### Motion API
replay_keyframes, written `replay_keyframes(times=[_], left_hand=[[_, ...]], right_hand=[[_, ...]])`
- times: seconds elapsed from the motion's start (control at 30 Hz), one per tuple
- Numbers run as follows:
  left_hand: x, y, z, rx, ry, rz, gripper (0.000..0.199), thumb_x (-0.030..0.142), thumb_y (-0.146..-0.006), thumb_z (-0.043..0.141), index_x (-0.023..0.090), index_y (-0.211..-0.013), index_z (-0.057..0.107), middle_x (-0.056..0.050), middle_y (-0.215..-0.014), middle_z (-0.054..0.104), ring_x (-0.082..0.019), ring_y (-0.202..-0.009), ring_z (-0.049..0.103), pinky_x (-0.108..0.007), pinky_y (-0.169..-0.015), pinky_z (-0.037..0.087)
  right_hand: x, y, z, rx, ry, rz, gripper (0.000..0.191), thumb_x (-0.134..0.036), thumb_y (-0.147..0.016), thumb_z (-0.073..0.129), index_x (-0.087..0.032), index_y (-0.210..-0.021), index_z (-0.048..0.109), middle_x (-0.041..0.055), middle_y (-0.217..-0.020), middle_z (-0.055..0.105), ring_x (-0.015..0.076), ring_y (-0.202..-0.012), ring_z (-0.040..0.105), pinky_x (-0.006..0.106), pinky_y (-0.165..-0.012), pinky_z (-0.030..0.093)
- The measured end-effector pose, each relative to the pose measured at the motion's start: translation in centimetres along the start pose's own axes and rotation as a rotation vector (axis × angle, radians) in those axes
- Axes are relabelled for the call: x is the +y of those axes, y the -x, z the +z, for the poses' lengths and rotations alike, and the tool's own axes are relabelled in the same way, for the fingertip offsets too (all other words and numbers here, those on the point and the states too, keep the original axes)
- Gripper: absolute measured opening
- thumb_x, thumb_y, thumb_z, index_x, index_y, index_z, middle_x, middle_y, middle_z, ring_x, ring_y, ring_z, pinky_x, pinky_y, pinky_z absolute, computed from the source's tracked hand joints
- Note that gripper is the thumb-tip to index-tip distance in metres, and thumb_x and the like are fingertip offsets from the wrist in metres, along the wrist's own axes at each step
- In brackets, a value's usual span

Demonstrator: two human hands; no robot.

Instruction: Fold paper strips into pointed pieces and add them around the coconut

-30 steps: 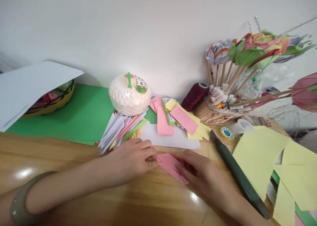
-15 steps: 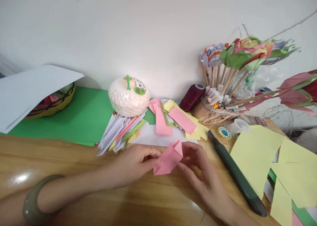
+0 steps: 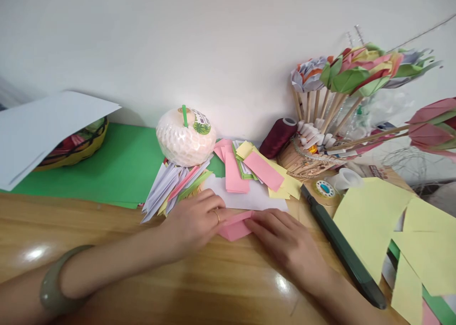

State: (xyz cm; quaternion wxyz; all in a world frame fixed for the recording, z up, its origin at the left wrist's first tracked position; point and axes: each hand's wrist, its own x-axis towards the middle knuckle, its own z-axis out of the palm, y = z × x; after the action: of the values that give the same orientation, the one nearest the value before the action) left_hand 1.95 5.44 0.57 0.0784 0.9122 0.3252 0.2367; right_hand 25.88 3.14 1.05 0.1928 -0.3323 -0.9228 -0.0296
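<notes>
A folded piece of pink paper (image 3: 235, 230) lies low at the table's surface between my two hands. My left hand (image 3: 195, 218), with a ring on one finger, is closed on the paper's left end. On the right end, my right hand (image 3: 285, 239) pinches the paper, its fingertips over the upper flap. Just behind are more pink paper strips (image 3: 237, 175), with yellow and green ones beside them. A bundle of folded paper pieces (image 3: 162, 187) in white, yellow, green and pink sits behind my left hand.
A dark green utility knife (image 3: 345, 249) lies right of my right hand, near yellow paper sheets (image 3: 374, 220). Behind stand a wrapped coconut (image 3: 185, 139), a maroon thread spool (image 3: 278, 137) and a basket (image 3: 302, 161) of paper flowers. Green sheets (image 3: 124, 168) lie at left.
The pink paper has gone from raised and tilted to low at the table. Both hands have come down around it, and its top has been pressed flatter.
</notes>
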Motion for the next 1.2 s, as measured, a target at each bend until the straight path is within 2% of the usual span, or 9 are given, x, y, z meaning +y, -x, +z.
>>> replay_keyframes(times=[0.07,0.13,0.23,0.37,0.5,0.63,0.83,1.03,1.2], left_hand=[[-0.1,0.3,0.3,0.006,-0.034,0.089,0.024,0.015,-0.095,0.042,0.016,-0.089,0.066,-0.003,-0.079,0.062,-0.017,-0.074,0.051,-0.028,-0.065,0.044],[-0.1,0.5,0.5,-0.005,-0.067,0.109,0.026,0.014,-0.094,0.042,0.015,-0.082,0.064,-0.003,-0.077,0.062,-0.017,-0.073,0.051,-0.028,-0.063,0.044],[-0.1,0.7,0.7,-0.017,-0.131,0.102,0.025,0.014,-0.094,0.041,0.014,-0.084,0.064,-0.004,-0.074,0.060,-0.018,-0.073,0.051,-0.028,-0.062,0.045],[0.3,0.8,0.7,0.025,-0.218,0.163,0.024,0.009,-0.093,0.043,0.012,-0.081,0.063,-0.005,-0.076,0.061,-0.018,-0.073,0.053,-0.029,-0.062,0.046],[0.9,0.9,0.7,0.067,-0.294,0.200,0.024,0.008,-0.092,0.045,0.012,-0.076,0.062,-0.006,-0.078,0.062,-0.019,-0.075,0.055,-0.031,-0.062,0.047],[1.1,1.3,0.6,0.076,-0.289,0.214,0.016,0.011,-0.091,0.050,0.012,-0.080,0.062,-0.005,-0.078,0.063,-0.020,-0.080,0.057,-0.032,-0.065,0.049],[0.8,1.5,0.7,0.064,-0.218,0.144,0.016,0.006,-0.086,0.050,0.014,-0.079,0.062,-0.003,-0.079,0.063,-0.019,-0.082,0.058,-0.032,-0.066,0.050],[1.1,1.2,0.8,0.145,-0.159,0.100,0.020,0.006,-0.086,0.050,0.013,-0.072,0.062,-0.004,-0.078,0.065,-0.019,-0.082,0.057,-0.031,-0.068,0.053],[1.4,1.2,0.7,0.093,-0.134,0.013,0.019,0.009,-0.085,0.050,0.015,-0.072,0.063,-0.005,-0.080,0.065,-0.019,-0.083,0.057,-0.032,-0.069,0.053]], right_hand=[[0.0,0.1,0.4,-0.027,-0.093,0.011,0.027,-0.013,-0.096,0.040,-0.013,-0.118,0.056,0.0104,-0.103,0.066,0.0206,-0.089,0.059,0.034,-0.072,0.053],[0.1,0.1,0.7,-0.003,-0.144,0.049,0.030,-0.012,-0.094,0.044,-0.012,-0.123,0.051,0.0108,-0.104,0.065,0.0204,-0.089,0.058,0.034,-0.073,0.053],[0.0,0.1,0.7,0.021,-0.188,0.103,0.026,-0.011,-0.091,0.048,-0.012,-0.116,0.055,0.0099,-0.097,0.065,0.0204,-0.085,0.058,0.035,-0.071,0.053],[-0.3,-0.1,0.4,-0.029,-0.228,0.112,0.020,-0.010,-0.090,0.048,-0.013,-0.104,0.062,0.0089,-0.090,0.062,0.0201,-0.081,0.056,0.034,-0.066,0.051],[-0.3,-0.1,0.3,-0.039,-0.214,0.109,0.019,-0.011,-0.091,0.049,-0.014,-0.103,0.063,0.0090,-0.090,0.062,0.0202,-0.080,0.055,0.034,-0.065,0.050],[-0.1,-0.1,0.2,-0.035,-0.195,0.109,0.018,-0.015,-0.092,0.048,-0.015,-0.105,0.061,0.0085,-0.090,0.063,0.0201,-0.081,0.057,0.034,-0.068,0.051],[0.2,-0.1,0.4,-0.027,-0.268,0.147,0.012,-0.017,-0.092,0.049,-0.017,-0.095,0.061,0.0072,-0.088,0.063,0.0189,-0.080,0.058,0.033,-0.068,0.051],[0.5,0.0,0.5,-0.015,-0.345,0.168,0.014,-0.015,-0.092,0.049,-0.018,-0.093,0.062,0.0065,-0.090,0.063,0.0174,-0.081,0.058,0.030,-0.069,0.050],[0.5,0.1,0.4,-0.024,-0.359,0.173,0.013,-0.014,-0.091,0.051,-0.018,-0.091,0.063,0.0066,-0.090,0.063,0.0175,-0.081,0.059,0.030,-0.068,0.050]])
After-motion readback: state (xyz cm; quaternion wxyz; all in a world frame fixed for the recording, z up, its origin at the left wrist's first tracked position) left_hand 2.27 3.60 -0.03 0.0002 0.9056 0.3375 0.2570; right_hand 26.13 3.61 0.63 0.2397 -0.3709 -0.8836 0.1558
